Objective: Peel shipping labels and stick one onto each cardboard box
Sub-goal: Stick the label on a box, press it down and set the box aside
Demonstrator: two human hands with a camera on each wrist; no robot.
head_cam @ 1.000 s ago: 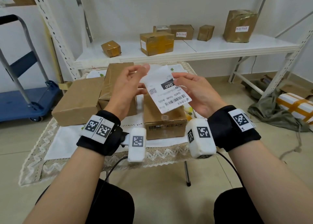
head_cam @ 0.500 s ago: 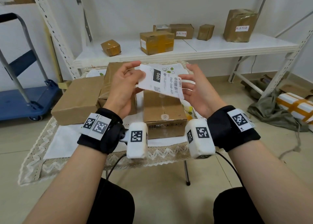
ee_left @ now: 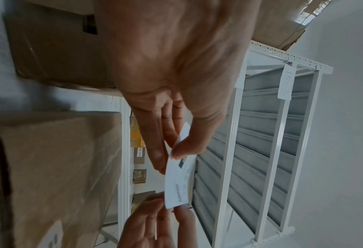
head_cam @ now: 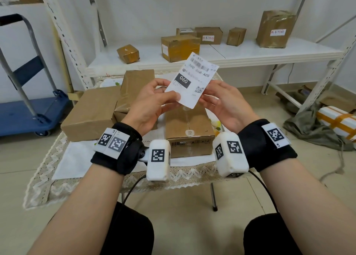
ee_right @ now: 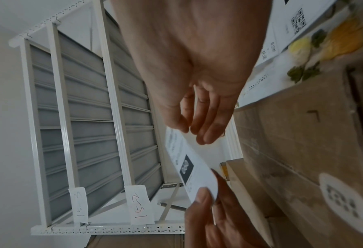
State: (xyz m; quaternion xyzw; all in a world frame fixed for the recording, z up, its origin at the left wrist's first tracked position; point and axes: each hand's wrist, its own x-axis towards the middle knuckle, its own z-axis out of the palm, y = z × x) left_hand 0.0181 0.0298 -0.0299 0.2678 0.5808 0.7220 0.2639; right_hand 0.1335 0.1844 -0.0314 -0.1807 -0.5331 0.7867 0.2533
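A white shipping label (head_cam: 192,77) marked 060 stands upright in the air with its printed face toward me. My left hand (head_cam: 173,95) pinches its lower left edge between thumb and fingers, as the left wrist view (ee_left: 174,151) also shows. My right hand (head_cam: 205,94) pinches the lower right edge (ee_right: 189,130). Straight below the label a brown cardboard box (head_cam: 188,131) sits on the table. A flat box (head_cam: 90,114) and a taped box (head_cam: 134,89) lie to its left. No label shows on the tops of these three.
The boxes rest on a small table with a lace-edged cloth (head_cam: 77,177). A white shelf (head_cam: 250,52) behind it holds several smaller boxes, some labelled. A blue cart (head_cam: 25,112) stands at left. A cloth heap and a wrapped parcel (head_cam: 337,119) lie on the floor at right.
The label has been turned from lying tilted across both hands to standing upright, facing me. Both hands now hold it by its lower end.
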